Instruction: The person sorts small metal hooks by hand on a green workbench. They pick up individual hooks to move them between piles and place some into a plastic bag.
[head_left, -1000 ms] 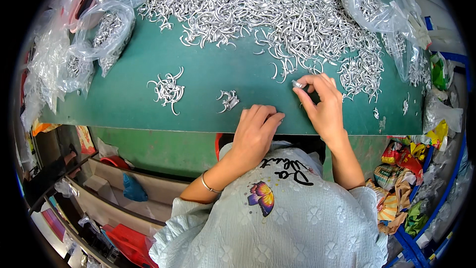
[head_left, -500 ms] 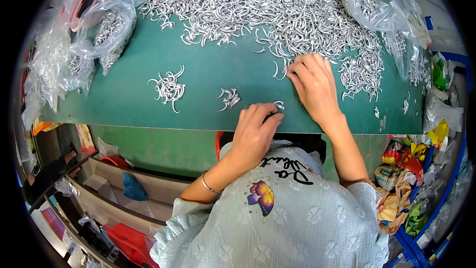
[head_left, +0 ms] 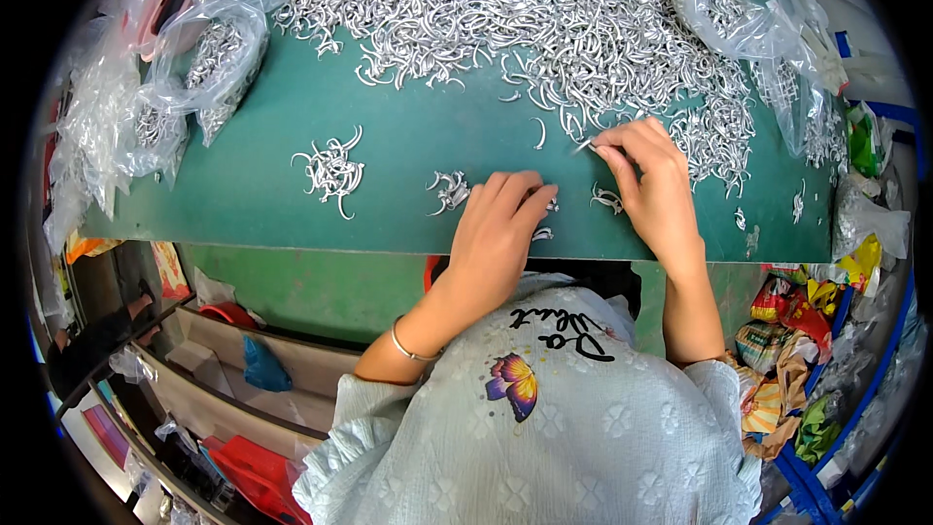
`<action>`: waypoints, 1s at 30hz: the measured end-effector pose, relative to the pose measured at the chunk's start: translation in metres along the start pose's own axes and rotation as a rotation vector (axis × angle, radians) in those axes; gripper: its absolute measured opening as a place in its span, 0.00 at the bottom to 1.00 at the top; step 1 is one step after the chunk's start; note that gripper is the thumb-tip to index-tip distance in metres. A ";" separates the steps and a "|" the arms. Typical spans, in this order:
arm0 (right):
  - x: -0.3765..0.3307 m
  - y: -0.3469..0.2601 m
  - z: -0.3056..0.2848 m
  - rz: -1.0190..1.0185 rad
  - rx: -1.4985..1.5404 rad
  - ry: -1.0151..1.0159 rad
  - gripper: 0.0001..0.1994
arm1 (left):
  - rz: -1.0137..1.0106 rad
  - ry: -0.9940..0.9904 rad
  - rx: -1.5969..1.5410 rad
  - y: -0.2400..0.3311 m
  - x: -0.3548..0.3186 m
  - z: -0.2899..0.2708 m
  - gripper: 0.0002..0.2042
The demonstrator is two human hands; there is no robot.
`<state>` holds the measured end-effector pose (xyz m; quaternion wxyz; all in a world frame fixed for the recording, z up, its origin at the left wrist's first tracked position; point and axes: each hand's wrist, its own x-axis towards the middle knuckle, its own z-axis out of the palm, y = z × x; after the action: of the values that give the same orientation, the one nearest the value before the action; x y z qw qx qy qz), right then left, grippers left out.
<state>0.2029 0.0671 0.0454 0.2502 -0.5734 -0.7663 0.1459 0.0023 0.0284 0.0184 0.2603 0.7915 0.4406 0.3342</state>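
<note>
At the near edge of the green table, the right hand pinches a slim silver piece between thumb and fingers. The left hand is curled, palm down, with silver bits showing by its fingertips; whether it grips any, I cannot tell. Loose pieces lie between the hands, nearer the right. Just left of the left hand sits a small cluster, then a larger pile. Beyond spreads the heap, between the left bag and the right bag, both clear.
</note>
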 end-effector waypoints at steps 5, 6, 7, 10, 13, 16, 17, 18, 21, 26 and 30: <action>0.001 -0.002 -0.003 0.155 0.142 -0.058 0.02 | 0.037 -0.061 0.020 -0.004 0.009 0.000 0.11; 0.001 -0.001 -0.003 0.126 0.066 -0.042 0.02 | 0.031 -0.058 0.021 -0.004 0.009 0.000 0.10; 0.002 0.001 -0.003 0.095 -0.010 -0.026 0.03 | 0.026 -0.054 0.023 -0.003 0.010 0.001 0.10; 0.008 -0.005 -0.011 -0.039 -0.073 0.027 0.04 | 0.019 -0.026 0.025 -0.004 0.010 0.004 0.10; 0.008 -0.014 -0.008 -0.001 0.127 -0.026 0.06 | -0.007 0.026 -0.011 -0.008 0.009 0.007 0.09; 0.002 -0.012 0.004 0.055 0.261 -0.111 0.07 | -0.055 0.140 -0.025 -0.007 0.010 0.003 0.09; -0.001 -0.016 0.008 0.052 0.294 -0.113 0.07 | -0.078 0.185 -0.022 -0.006 0.010 0.000 0.09; -0.003 -0.019 0.013 0.049 0.326 -0.116 0.07 | -0.096 0.185 0.007 -0.005 0.009 -0.004 0.09; -0.003 -0.027 0.030 -0.084 0.299 -0.138 0.07 | -0.139 0.194 0.075 -0.009 0.002 -0.019 0.11; 0.002 -0.044 0.052 -0.173 0.274 -0.110 0.09 | -0.170 0.162 0.166 -0.016 -0.006 -0.027 0.12; 0.003 -0.052 0.049 -0.119 0.402 -0.220 0.10 | -0.245 0.127 0.225 -0.015 -0.010 -0.032 0.12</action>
<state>0.1336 0.0571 0.0318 0.2826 -0.4466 -0.7769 0.3423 -0.0332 0.0307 0.0256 0.1803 0.7333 0.5838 0.2981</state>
